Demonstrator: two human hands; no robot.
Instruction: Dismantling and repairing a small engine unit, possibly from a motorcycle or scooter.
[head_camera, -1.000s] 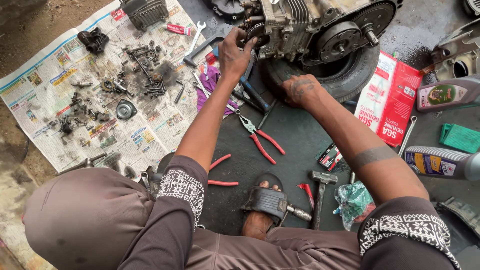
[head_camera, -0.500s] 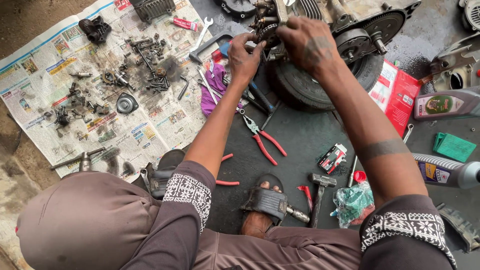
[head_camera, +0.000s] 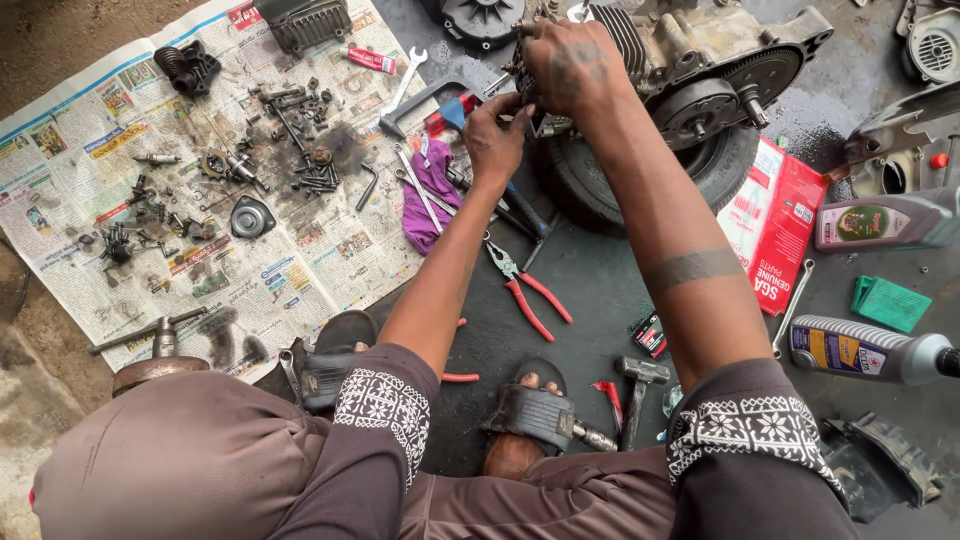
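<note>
Head view: my left hand (head_camera: 497, 135) and right hand (head_camera: 572, 68) both meet at the near end of the grey metal engine block (head_camera: 690, 60), which rests on a black rubber tyre (head_camera: 640, 185) on the dark floor. Each grip is curled on engine parts; exactly what they pinch I cannot tell. Red-handled pliers (head_camera: 527, 285) lie near, beside a newspaper sheet (head_camera: 290, 270) strewn with small parts.

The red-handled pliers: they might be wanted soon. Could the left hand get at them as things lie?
Probably yes. The red-handled pliers lie uncovered on the dark mat just below the left hand, which rests at the engine; nothing sits between them.
</note>
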